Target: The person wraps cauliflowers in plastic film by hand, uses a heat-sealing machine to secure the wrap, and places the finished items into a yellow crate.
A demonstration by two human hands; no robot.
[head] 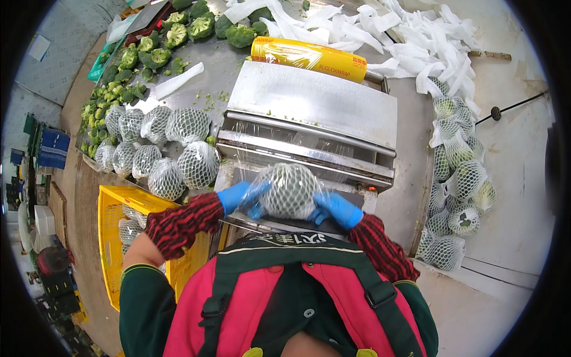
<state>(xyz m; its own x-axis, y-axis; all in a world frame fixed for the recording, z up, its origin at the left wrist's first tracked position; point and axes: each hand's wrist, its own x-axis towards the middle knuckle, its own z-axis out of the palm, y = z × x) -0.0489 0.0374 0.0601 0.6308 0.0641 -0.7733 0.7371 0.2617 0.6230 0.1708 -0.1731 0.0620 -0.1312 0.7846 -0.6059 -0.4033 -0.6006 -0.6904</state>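
Note:
Both my hands wear blue gloves and hold a broccoli head in a white foam net between them, over the front plate of a film wrapping machine. Clear film lies over the broccoli and stretches back towards the machine's rollers. My left hand grips its left side, and my right hand its right side; some fingertips are hidden by film and netting. A yellow roll of cling wrap rests at the back of the machine.
Netted broccoli heads stand left on the metal table, loose broccoli behind them. A yellow crate holding netted heads is at lower left. More netted heads line the right edge, below a heap of white foam nets.

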